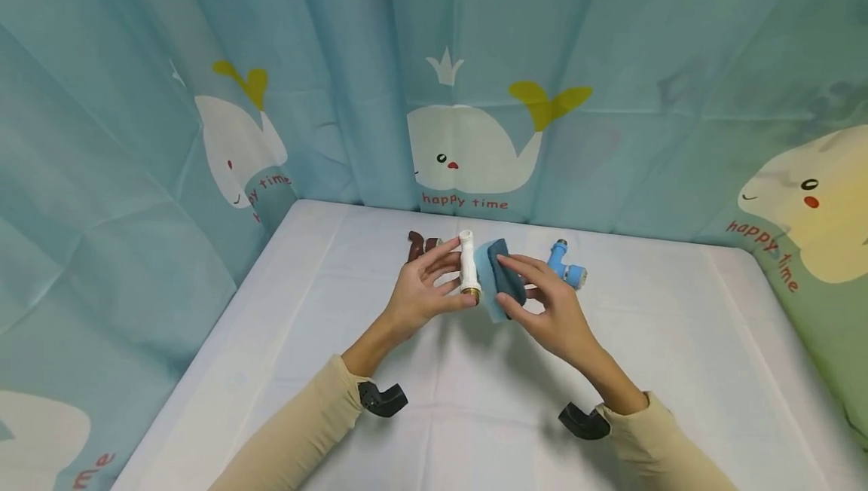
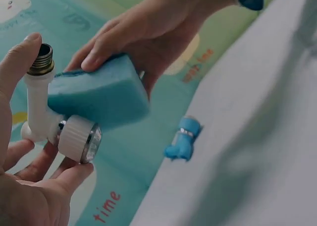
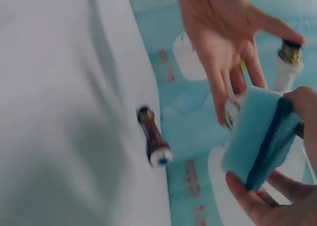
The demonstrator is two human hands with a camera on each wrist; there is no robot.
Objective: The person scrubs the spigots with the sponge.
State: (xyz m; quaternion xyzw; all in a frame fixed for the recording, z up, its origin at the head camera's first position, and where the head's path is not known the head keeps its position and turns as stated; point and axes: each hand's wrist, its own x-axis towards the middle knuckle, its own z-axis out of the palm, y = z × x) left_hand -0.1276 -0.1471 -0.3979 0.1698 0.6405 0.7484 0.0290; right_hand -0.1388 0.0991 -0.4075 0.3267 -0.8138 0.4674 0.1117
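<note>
In the head view my left hand [image 1: 417, 295] holds a white plastic angle valve [image 1: 468, 261] upright, the thumb at its brass threaded end. The left wrist view shows the valve's round ribbed knob [image 2: 78, 139] with a clear cap, the fingers beneath it. My right hand [image 1: 559, 314] grips a sponge [image 1: 505, 276] between thumb and fingers. The sponge has a light blue foam side [image 3: 250, 132] and a darker blue scouring side [image 3: 277, 144]. Its foam side faces the valve, very close to it; whether they touch I cannot tell.
A brown valve [image 1: 416, 246] lies on the white-covered table [image 1: 325, 272] behind my left hand, partly hidden by it. A light blue valve [image 1: 560, 259] lies beyond my right hand. Blue curtains [image 1: 353, 137] with whale prints stand along the table's back and sides.
</note>
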